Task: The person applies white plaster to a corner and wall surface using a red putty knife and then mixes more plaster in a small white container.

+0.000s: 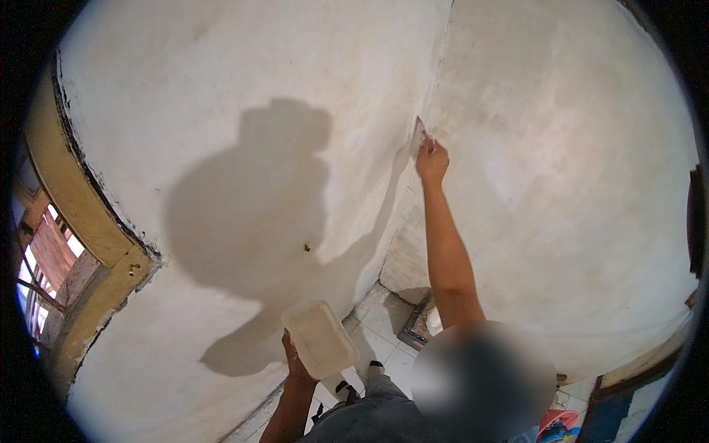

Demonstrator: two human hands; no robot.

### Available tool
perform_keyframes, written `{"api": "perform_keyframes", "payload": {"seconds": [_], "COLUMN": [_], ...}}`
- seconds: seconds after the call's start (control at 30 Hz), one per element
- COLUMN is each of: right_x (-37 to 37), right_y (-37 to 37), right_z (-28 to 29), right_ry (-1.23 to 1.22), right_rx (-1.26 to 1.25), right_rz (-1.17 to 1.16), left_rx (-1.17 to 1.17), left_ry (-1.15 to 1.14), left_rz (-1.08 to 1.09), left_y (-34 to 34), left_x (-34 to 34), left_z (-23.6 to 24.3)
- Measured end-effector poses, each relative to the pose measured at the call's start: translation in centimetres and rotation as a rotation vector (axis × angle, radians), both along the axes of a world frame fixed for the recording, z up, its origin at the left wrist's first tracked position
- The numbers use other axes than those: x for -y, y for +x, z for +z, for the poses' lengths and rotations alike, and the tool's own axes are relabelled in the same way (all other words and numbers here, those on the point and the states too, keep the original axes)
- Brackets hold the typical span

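Observation:
My right hand is raised along the corner where two pale walls meet. Its fingers are closed round a thin, flat putty knife, whose blade lies close to the left wall beside the corner line; whether it touches cannot be made out. Lower down, my left hand grips a cream rectangular plastic tub by its left side. The tub is tilted, and any contents are hard to tell from its pale colour.
A yellow-brown window frame edges the left wall. Shadows of me fall across that wall. On the white tiled floor, a dark-edged tray stands near the corner. Red and blue items lie lower right. A blurred patch hides part of the view.

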State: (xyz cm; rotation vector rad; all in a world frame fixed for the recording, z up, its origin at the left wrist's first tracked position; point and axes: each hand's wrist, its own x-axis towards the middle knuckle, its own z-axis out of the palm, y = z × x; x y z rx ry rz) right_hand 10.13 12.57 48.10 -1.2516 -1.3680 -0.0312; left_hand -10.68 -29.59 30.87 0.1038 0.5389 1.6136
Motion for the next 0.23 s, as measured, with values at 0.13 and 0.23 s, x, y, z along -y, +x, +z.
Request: {"api": "perform_keyframes", "payload": {"seconds": [0.13,0.23], "right_x": [-3.2,-5.9], "right_y": [-0.8,-0.2], "right_z": [-1.0,-5.7], "right_ry": [-0.107,0.177], "right_rx": [-0.091,0.146], "right_rz": [0.102,-0.158], "left_rx": [-0.016,0.010], "left_ry": [0.008,-0.015], "left_rz": [0.042,0.037], "left_y": [-0.7,0.2], "left_x": [1.2,0.6], "left_z": [-0.1,0.0]}}
